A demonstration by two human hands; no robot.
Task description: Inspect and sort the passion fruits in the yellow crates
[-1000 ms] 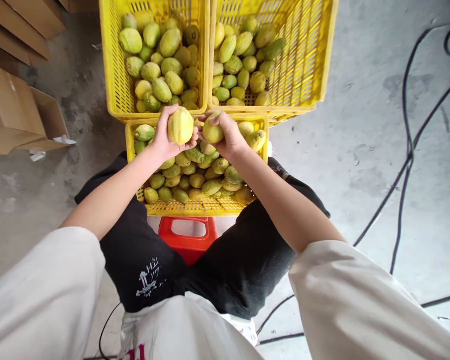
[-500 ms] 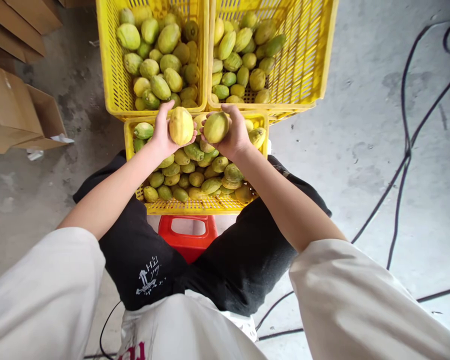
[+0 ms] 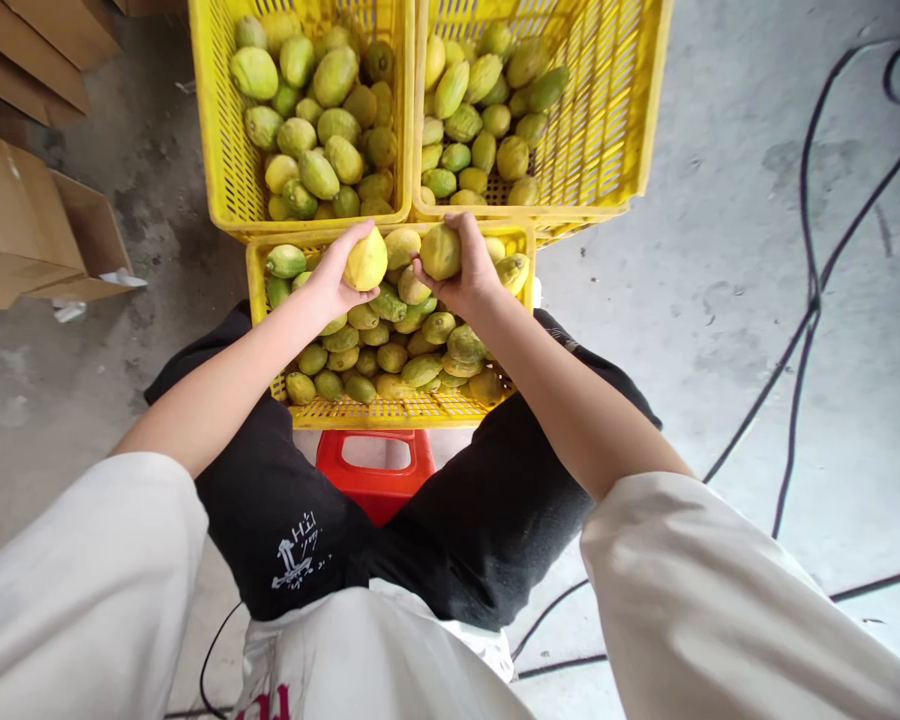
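Your left hand (image 3: 345, 268) holds a yellow fruit (image 3: 367, 260) and your right hand (image 3: 471, 265) a greener fruit (image 3: 440, 251), above the near crate (image 3: 390, 421).
Fingers and thumb curl round each fruit; the two fruits are near each other, not touching. Either could slip, I judge, since its skin looks fairly smooth and one hand alone supports it; a drop might bruise it on the heaped fruits (image 3: 422, 371). Counted: two hands, two held fruits, three yellow crates (the near crate, the far left crate (image 3: 214, 130) and the far right crate (image 3: 607, 110)), one red stool (image 3: 375, 488). The heaped fruits overlap too much to count.
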